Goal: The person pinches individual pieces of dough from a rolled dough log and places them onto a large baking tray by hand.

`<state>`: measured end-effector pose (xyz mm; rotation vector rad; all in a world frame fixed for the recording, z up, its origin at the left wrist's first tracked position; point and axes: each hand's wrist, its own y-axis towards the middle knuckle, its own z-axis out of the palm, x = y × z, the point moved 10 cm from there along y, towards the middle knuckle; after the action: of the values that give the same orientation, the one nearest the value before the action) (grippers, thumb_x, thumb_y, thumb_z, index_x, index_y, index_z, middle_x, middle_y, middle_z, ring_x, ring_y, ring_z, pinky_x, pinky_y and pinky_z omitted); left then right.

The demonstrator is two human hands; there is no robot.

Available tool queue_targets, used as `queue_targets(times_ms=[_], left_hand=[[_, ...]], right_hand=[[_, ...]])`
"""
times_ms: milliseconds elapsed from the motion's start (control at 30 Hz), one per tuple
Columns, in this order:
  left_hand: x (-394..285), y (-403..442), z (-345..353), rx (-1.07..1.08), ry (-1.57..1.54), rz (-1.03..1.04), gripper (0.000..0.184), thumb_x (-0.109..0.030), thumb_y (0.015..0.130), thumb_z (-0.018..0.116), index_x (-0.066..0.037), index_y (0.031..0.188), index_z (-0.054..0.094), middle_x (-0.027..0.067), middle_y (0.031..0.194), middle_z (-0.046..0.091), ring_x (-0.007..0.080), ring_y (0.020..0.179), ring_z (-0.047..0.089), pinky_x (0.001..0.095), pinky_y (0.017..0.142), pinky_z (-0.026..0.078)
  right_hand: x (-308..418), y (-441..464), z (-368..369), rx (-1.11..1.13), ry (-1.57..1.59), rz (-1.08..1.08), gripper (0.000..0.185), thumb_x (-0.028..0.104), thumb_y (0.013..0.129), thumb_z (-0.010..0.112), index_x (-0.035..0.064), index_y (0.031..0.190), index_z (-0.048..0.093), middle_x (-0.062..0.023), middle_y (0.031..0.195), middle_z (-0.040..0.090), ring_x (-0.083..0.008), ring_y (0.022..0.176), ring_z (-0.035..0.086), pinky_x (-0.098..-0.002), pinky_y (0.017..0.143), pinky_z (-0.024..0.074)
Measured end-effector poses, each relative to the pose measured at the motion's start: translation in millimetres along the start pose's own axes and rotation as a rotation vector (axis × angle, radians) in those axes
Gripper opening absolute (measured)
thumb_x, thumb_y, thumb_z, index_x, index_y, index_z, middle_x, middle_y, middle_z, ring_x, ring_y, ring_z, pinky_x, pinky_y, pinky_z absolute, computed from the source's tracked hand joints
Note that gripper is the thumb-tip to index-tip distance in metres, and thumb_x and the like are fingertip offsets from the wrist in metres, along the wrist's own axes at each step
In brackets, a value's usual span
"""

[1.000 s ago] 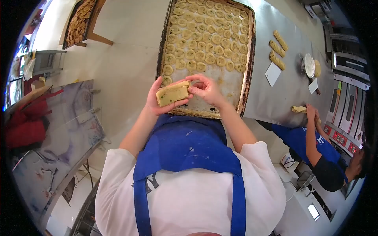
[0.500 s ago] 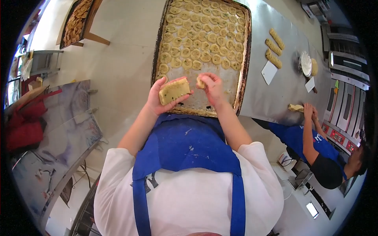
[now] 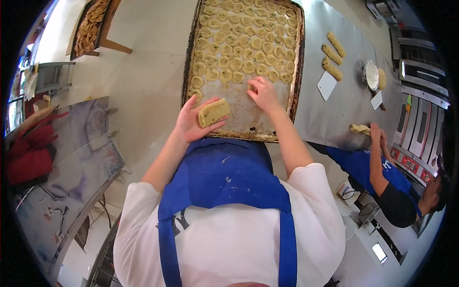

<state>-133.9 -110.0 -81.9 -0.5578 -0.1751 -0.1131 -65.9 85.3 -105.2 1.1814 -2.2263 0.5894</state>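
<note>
My left hand (image 3: 191,122) holds a thick, pale-yellow dough log (image 3: 213,112) with green flecks across its palm and fingers, above the near left part of a baking tray (image 3: 239,128). My right hand (image 3: 264,94) is over the tray, its thumb and fingers pinched on a small dough piece (image 3: 250,87) that is mostly hidden by the fingertips. Whether this piece touches the tray I cannot tell. Beyond the hands, rows of flat dough rounds (image 3: 236,63) cover the far part of the tray. One round (image 3: 195,94) lies near the left rim.
On the metal table (image 3: 308,115) at right lie several twisted dough rolls (image 3: 332,53), a white scraper (image 3: 327,85) and a white bowl (image 3: 370,74). A co-worker (image 3: 389,182) handles dough (image 3: 359,129) there. A tray of browned pieces (image 3: 91,28) stands at the far left.
My right hand has moved from beside the dough log forward and to the right, over the tray near the rounds. My left hand still holds the log, shifted only slightly.
</note>
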Motion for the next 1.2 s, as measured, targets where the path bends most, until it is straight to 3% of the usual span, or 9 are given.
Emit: queue_targets(times_ms=[100,400,500,600,700,800,900,1100,1200], left_hand=[[-1,1,6,0.032,0.068,0.011,0.071,-0.054,0.095,0.038,-0.005,0.146,0.03,0.0221,0.148,0.031,0.0438,0.136,0.029,0.0538,0.111,0.027],[-8,-7,8,0.04,0.091,0.0,0.063,-0.047,0.095,0.043,-0.008,0.144,0.036,0.0182,0.145,0.038,0.0408,0.135,0.032,0.053,0.111,0.027],[-9,-9,7,0.034,0.085,0.017,0.063,-0.047,0.095,0.043,-0.008,0.144,0.036,0.018,0.146,0.037,0.0407,0.135,0.032,0.0531,0.111,0.026],[-9,-9,10,0.05,0.082,0.035,0.067,-0.049,0.096,0.039,-0.007,0.147,0.028,0.0198,0.149,0.031,0.0406,0.138,0.027,0.053,0.113,0.022],[-9,-9,12,0.015,0.064,0.062,0.066,-0.048,0.097,0.038,-0.006,0.147,0.029,0.0197,0.149,0.031,0.0402,0.138,0.027,0.0514,0.114,0.023],[-11,-10,9,-0.005,0.087,0.09,0.063,-0.045,0.098,0.035,-0.004,0.145,0.032,0.0184,0.148,0.033,0.0379,0.137,0.03,0.0495,0.113,0.025],[-18,-12,-8,-0.139,0.11,0.171,0.06,-0.044,0.099,0.033,-0.002,0.143,0.035,0.0163,0.147,0.036,0.0339,0.136,0.033,0.0488,0.113,0.026],[-14,-17,-3,-0.087,0.196,0.136,0.061,-0.044,0.1,0.033,0.002,0.14,0.037,0.0165,0.146,0.038,0.0327,0.134,0.037,0.0487,0.11,0.032],[-13,-17,-6,-0.146,0.16,0.114,0.066,-0.048,0.098,0.036,0.003,0.14,0.036,0.0207,0.145,0.037,0.0373,0.132,0.038,0.0498,0.107,0.036]], right_hand=[[2,13,-4,0.001,-0.015,0.007,0.03,0.013,0.079,0.07,0.0039,0.108,0.066,-0.013,0.104,0.062,-0.0311,0.09,0.062,-0.0381,0.08,0.0504],[10,26,-7,-0.106,-0.13,-0.124,0.021,0.017,0.079,0.071,0.0057,0.097,0.07,-0.0095,0.093,0.061,-0.0286,0.085,0.062,-0.0375,0.076,0.0514],[7,35,4,0.103,-0.08,-0.105,0.027,0.023,0.084,0.067,0.0081,0.106,0.066,-0.0106,0.106,0.056,-0.0299,0.098,0.058,-0.0402,0.083,0.0488],[35,46,-34,-0.278,-0.406,-0.124,0.039,0.031,0.09,0.058,0.0115,0.123,0.055,-0.0132,0.125,0.045,-0.032,0.116,0.046,-0.0466,0.096,0.0386],[23,75,-24,-0.304,-0.445,-0.01,0.05,0.038,0.093,0.05,0.0148,0.137,0.041,-0.016,0.136,0.035,-0.0337,0.129,0.031,-0.0521,0.105,0.0248],[15,72,3,-0.243,-0.498,-0.113,0.055,0.042,0.093,0.049,0.016,0.14,0.037,-0.0161,0.14,0.032,-0.0334,0.132,0.028,-0.0533,0.106,0.0202],[10,72,8,-0.232,-0.526,-0.135,0.06,0.045,0.093,0.049,0.0174,0.144,0.031,-0.0155,0.142,0.028,-0.0327,0.132,0.027,-0.0537,0.106,0.0189],[4,73,-7,-0.345,-0.44,-0.013,0.062,0.043,0.093,0.052,0.0195,0.145,0.026,-0.0149,0.142,0.027,-0.0347,0.132,0.026,-0.0578,0.107,0.0134],[12,75,2,-0.216,-0.576,-0.018,0.057,0.043,0.093,0.051,0.0169,0.141,0.036,-0.0166,0.147,0.026,-0.0342,0.136,0.026,-0.0516,0.107,0.0222]])
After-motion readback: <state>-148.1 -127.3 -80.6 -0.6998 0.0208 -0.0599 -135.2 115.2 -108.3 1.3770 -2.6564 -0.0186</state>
